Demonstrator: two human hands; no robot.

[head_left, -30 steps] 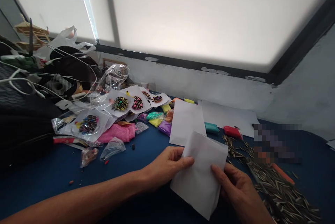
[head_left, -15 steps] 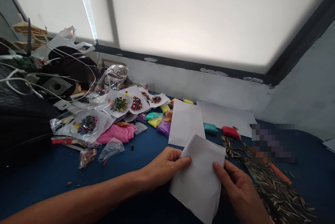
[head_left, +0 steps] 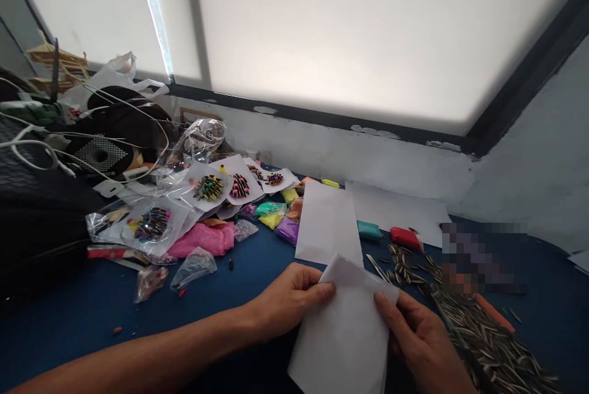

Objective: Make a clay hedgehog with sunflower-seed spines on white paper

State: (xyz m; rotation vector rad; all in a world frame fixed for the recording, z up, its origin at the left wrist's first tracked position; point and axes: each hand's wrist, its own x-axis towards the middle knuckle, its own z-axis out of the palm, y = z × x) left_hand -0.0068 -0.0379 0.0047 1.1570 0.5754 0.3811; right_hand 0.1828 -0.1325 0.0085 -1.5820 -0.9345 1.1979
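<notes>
Between my two hands is a folded sheet of white paper (head_left: 347,326), tilted and low in the view. My left hand (head_left: 294,296) pinches its left edge, thumb on top and fingers behind. At the right edge my right hand (head_left: 416,332) grips it the same way, with the thumb on the front face. Just beyond lies another white paper (head_left: 329,222) on the blue table (head_left: 248,271). A pile of striped sunflower seeds (head_left: 497,332) spreads beside my right hand.
Papers bearing seed-and-clay figures (head_left: 209,186) lie at the left, near a pink clay pack (head_left: 202,239). Teal (head_left: 369,230) and red (head_left: 405,238) packs sit by a large white sheet (head_left: 400,207). A black bag (head_left: 41,216) and cables occupy the far left.
The folded paper and both hands have shifted slightly down in the view. A thin metallic blade-like tool now shows beyond the paper's right corner. Both hands keep their hold.
</notes>
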